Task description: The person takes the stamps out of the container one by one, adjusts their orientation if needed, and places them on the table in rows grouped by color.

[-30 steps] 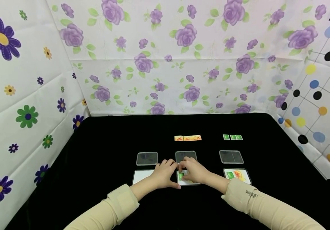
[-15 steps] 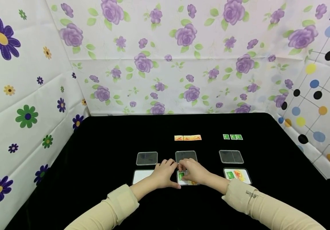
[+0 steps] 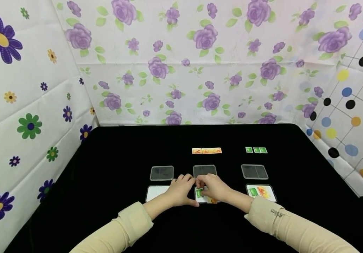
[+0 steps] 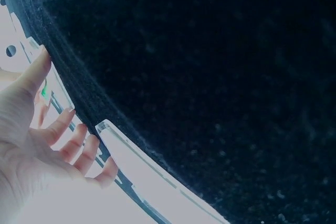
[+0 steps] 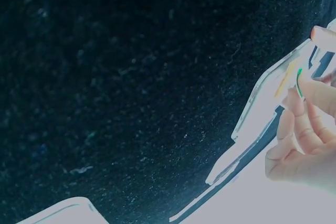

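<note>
A shallow clear case [image 3: 203, 200] with a white inside lies in front of me, between the hands. My right hand [image 3: 214, 188] reaches over it and pinches a small green picture card [image 3: 199, 193] at the case's left half; the right wrist view shows the card's green edge [image 5: 300, 81] at the fingertips. An orange picture card [image 3: 212, 200] lies at the case's right side, partly under the hand. My left hand [image 3: 179, 191] rests with relaxed fingers at the case's left edge, its thumb by the near corner. That hand partly covers a second white case [image 3: 156, 193].
To the right lies a case [image 3: 261, 193] with green and orange cards in it. Three clear lids [image 3: 161, 173] stand in a row behind the cases. Farther back are orange cards [image 3: 207, 151] and three green cards [image 3: 256, 150] on the black cloth [image 3: 121, 147].
The right hand has shifted slightly, and more of the orange card shows beneath it. The left hand keeps its place. The head view has tilted a little.
</note>
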A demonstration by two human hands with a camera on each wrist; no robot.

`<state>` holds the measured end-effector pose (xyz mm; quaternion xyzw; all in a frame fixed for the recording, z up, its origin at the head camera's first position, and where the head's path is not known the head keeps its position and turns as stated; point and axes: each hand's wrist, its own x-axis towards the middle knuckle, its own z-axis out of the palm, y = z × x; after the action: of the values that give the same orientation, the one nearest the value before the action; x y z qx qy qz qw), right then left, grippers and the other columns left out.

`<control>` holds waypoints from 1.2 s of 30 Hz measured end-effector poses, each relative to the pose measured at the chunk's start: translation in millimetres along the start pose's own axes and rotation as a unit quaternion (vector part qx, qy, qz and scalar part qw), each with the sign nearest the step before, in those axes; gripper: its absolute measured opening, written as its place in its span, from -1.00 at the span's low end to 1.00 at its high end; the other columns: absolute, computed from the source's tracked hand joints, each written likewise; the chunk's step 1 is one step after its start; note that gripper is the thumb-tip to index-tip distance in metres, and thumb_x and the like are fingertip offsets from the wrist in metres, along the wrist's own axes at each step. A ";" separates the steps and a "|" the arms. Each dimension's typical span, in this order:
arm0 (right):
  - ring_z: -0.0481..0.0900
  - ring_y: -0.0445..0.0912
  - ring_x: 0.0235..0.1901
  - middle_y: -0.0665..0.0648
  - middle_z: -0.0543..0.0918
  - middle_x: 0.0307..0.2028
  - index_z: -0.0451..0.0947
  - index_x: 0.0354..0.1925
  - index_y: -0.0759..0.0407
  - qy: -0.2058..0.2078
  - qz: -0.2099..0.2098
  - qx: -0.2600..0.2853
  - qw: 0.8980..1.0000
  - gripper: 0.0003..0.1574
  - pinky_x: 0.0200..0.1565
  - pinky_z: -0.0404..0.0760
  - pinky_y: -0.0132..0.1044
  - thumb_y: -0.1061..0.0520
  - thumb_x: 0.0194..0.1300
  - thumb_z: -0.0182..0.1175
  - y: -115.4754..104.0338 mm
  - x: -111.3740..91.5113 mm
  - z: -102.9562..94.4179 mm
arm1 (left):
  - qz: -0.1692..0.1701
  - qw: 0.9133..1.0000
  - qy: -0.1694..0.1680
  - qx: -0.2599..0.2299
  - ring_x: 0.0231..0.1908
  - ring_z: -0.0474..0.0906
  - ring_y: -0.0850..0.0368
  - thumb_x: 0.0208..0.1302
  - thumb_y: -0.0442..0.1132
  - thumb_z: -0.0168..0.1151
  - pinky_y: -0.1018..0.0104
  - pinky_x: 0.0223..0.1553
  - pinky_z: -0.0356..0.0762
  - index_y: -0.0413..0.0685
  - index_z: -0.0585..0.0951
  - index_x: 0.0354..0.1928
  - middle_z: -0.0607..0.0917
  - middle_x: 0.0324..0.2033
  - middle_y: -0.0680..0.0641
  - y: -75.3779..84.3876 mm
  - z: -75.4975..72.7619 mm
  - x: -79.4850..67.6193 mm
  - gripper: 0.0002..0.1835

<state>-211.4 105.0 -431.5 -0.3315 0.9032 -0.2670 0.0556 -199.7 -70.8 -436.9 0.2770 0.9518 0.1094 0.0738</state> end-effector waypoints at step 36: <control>0.35 -0.29 -0.60 0.02 0.57 -0.55 0.52 -0.38 0.20 -0.007 -0.003 0.123 0.992 -0.88 -0.50 0.37 -0.50 0.37 0.15 0.24 16.6 -2.2 -18.3 | 0.002 1.000 -0.004 -0.018 0.05 0.39 0.01 -0.08 0.18 0.43 -0.04 -0.04 0.43 0.01 0.47 0.11 0.48 0.09 -0.04 0.0 -0.7 0.3 -0.28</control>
<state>-224.2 125.1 -424.7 -0.3266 0.8621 -0.3739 0.1013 -200.1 -70.8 -436.2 0.2777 0.9489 0.1253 0.0824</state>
